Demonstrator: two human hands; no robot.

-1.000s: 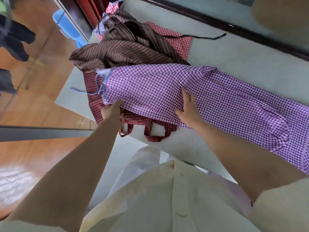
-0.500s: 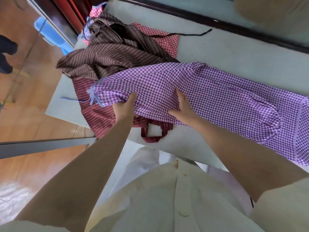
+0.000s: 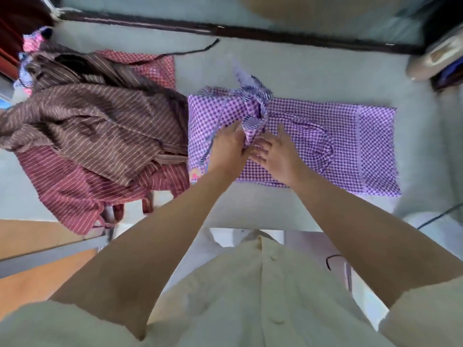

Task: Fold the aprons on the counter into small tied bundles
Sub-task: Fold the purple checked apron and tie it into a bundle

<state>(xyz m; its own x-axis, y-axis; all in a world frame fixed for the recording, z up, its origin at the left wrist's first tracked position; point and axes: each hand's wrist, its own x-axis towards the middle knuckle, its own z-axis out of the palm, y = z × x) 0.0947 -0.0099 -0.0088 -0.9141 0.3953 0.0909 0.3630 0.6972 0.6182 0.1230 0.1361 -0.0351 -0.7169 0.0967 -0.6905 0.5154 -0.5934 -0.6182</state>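
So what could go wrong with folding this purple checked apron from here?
The purple checked apron could fold unevenly: its striped ties are bunched up under the left hand and right hand. Its left edge also touches the brown striped apron, which might snag and drag along.

Purple apron (image 3: 325, 136): left end now folded over onto its middle, so the cloth lies shorter; it no longer overlaps the brown apron (image 3: 95, 121). Left hand (image 3: 226, 146) has moved in from the left edge and now sits beside right hand (image 3: 275, 152) at the bunched straps (image 3: 253, 106).
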